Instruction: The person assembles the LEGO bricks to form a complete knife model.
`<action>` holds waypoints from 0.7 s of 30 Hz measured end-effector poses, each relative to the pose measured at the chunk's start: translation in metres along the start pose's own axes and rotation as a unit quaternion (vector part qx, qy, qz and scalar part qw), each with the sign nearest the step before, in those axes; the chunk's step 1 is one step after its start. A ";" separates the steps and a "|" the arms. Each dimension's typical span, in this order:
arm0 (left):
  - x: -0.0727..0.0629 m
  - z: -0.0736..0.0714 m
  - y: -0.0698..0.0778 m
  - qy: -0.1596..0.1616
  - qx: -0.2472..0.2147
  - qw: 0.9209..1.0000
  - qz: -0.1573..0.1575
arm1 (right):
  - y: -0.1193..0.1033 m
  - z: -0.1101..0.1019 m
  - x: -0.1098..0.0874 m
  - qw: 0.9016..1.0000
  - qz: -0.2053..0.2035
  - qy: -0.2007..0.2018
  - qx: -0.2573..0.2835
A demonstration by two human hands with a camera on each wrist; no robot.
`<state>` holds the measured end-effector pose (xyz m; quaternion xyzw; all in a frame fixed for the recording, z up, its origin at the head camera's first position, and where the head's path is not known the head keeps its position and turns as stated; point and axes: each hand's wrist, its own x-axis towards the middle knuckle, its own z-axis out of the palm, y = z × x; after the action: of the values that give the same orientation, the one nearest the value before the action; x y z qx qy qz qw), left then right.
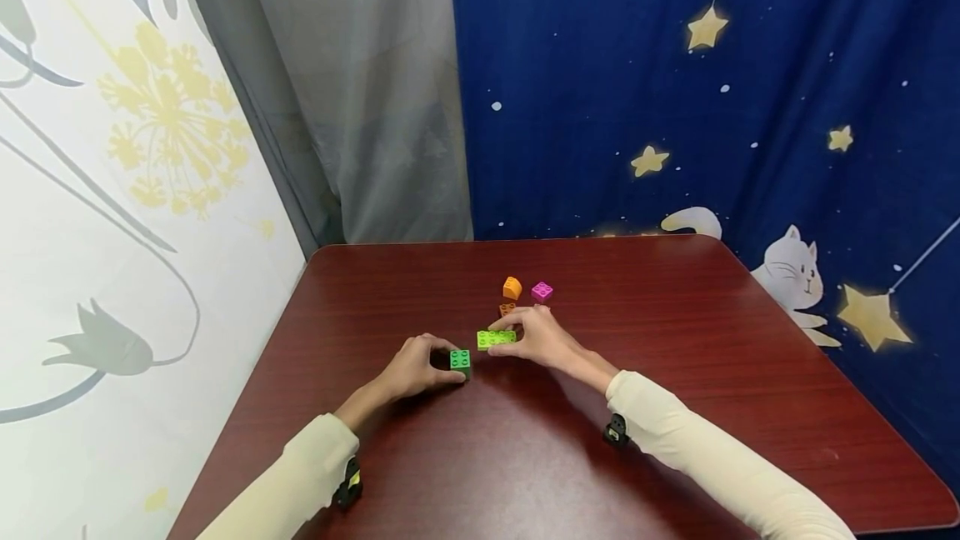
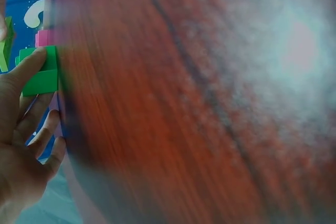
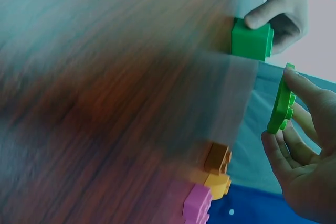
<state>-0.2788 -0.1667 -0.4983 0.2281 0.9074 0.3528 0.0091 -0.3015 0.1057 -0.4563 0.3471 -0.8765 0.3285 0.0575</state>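
My left hand (image 1: 414,368) grips a green block (image 1: 460,360) on the table between thumb and fingers. A seam across the green block (image 2: 42,72) in the left wrist view suggests stacked bricks. Just to its right, my right hand (image 1: 542,338) pinches a flat lime-green toy brick (image 1: 491,341) by its sides, studs facing up. The right wrist view has this lime-green brick (image 3: 282,103) edge-on, raised above the table and apart from the green block (image 3: 251,40).
Beyond the right hand lie a yellow-orange brick with a curved side (image 1: 512,287), a magenta brick (image 1: 542,291) and a brown-orange brick (image 1: 507,309), partly hidden by the fingers. The dark red table (image 1: 600,273) ends at a blue star-patterned curtain (image 1: 585,90); a patterned white wall (image 1: 150,273) stands left.
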 end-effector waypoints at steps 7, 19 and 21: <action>0.002 -0.002 0.001 0.001 0.005 1.000 0.006 | -0.010 0.012 0.005 1.000 -0.014 -0.005 0.016; 0.004 -0.002 -0.001 0.001 0.023 1.000 0.016 | -0.018 0.036 0.016 0.998 -0.059 -0.011 -0.018; 0.004 -0.002 0.000 0.005 0.029 0.999 0.015 | -0.021 0.038 0.017 0.998 -0.058 -0.014 -0.017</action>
<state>-0.2825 -0.1665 -0.4968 0.2405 0.9137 0.3275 -0.0076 -0.2963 0.0609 -0.4695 0.4008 -0.8612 0.3046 0.0697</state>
